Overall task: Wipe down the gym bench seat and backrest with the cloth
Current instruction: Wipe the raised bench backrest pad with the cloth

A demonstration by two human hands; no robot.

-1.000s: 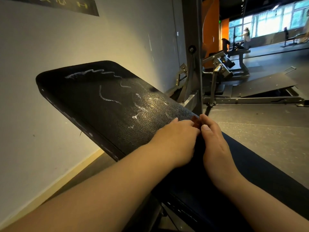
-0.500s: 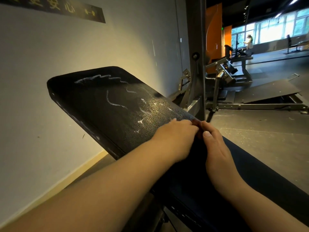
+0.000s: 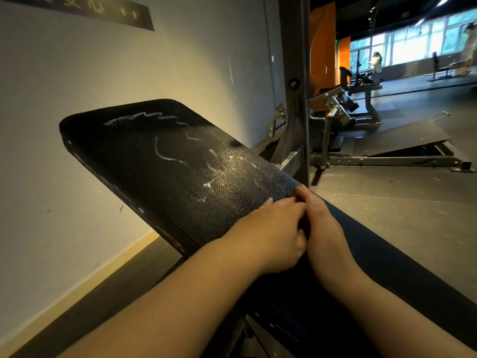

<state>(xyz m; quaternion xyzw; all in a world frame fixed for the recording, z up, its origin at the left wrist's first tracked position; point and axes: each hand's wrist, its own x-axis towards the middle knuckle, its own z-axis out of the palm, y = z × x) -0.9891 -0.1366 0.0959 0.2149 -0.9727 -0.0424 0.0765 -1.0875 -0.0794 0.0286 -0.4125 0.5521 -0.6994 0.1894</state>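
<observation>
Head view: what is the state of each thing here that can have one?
backrest: tilted up, white streaks on it, not yet wiped.
seat: dark, both hands at its upper end.
left hand: fingers curled, against the right hand; what it holds is hidden.
right hand: rests on the seat; grip hidden.
cloth: not plainly visible.

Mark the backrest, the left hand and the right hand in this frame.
backrest (image 3: pixel 134 161): head view, bare black padding toward its raised end.
left hand (image 3: pixel 271 233): head view, back of the hand.
right hand (image 3: pixel 324 228): head view, back of the hand.
</observation>
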